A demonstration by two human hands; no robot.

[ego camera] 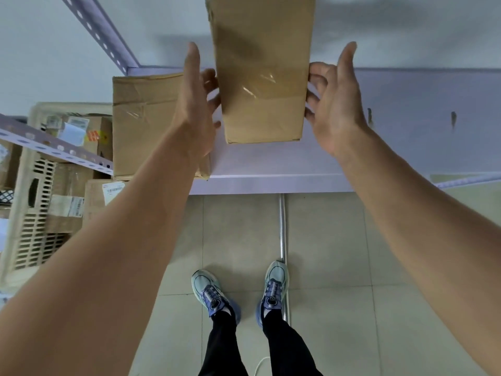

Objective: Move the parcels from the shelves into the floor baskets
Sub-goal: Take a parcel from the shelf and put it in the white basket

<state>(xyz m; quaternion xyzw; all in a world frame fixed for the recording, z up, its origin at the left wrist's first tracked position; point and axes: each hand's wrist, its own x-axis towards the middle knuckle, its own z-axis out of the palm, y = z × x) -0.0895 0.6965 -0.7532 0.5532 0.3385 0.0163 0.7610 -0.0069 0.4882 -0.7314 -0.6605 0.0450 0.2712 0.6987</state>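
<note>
Pick-up step: the left hand point(195, 104) and right hand point(336, 104) press curled fingers against opposite sides of the upright brown taped cardboard parcel point(263, 77) on the pale grey metal shelf point(379, 158), which probably next requires lifting toward the beige slotted plastic basket point(32, 213) below the shelf's left end.

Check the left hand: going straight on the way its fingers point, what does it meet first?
The upright parcel. The left hand has curled fingers pointing at its left side; they seem to touch it, though depth is unclear. The lower parcel sits outside that line.
</note>
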